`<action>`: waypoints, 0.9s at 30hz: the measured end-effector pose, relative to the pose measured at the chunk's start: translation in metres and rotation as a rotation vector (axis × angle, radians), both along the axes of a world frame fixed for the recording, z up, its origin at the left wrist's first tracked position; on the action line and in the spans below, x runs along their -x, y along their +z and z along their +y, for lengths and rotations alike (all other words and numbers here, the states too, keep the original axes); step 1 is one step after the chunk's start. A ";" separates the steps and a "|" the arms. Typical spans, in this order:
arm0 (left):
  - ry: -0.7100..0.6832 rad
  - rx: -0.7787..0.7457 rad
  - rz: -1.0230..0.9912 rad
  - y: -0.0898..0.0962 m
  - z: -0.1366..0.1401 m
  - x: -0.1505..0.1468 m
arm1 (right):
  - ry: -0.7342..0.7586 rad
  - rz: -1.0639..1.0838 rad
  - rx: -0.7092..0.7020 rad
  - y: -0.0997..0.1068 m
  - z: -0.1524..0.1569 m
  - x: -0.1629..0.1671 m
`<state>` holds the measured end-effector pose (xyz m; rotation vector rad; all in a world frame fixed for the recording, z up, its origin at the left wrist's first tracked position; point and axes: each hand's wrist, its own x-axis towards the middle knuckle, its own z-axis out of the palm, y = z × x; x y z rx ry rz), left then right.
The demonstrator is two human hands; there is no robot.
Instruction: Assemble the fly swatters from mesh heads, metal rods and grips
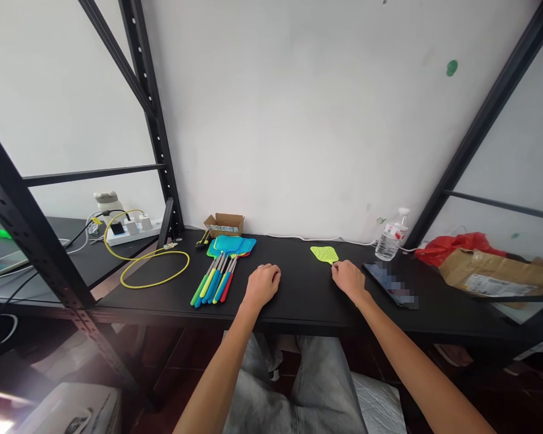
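My right hand (347, 279) is closed around the thin neck of a yellow-green fly swatter (324, 254), whose mesh head lies towards the wall; the hand hides its handle. To the left, my left hand (263, 283) rests on the black table (298, 301) with its fingers curled in and nothing visible in them. Beside that hand, on its left, lies a bundle of fly swatters (228, 244) with stacked blue, green and red heads. Their grey shafts end in green, yellow, blue and red grips pointing at me.
Behind the bundle is an open cardboard box (226, 224). A yellow cable (156, 283) loops at the left, near a power strip (136, 234). Right of my right hand are a phone (389, 284), a water bottle (392, 236) and a brown package (498, 274). Black metal posts (151, 120) frame the table.
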<state>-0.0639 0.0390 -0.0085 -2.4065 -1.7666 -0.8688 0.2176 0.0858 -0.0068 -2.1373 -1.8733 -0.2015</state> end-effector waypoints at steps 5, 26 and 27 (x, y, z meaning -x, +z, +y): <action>0.003 0.032 -0.008 0.002 0.000 -0.001 | 0.052 -0.016 -0.086 0.006 -0.001 0.007; -0.006 -0.009 -0.077 0.003 0.000 0.002 | 1.330 0.076 0.220 0.001 -0.188 0.123; -0.007 -0.006 -0.076 0.003 -0.001 0.002 | 1.396 0.092 0.218 -0.006 -0.202 0.127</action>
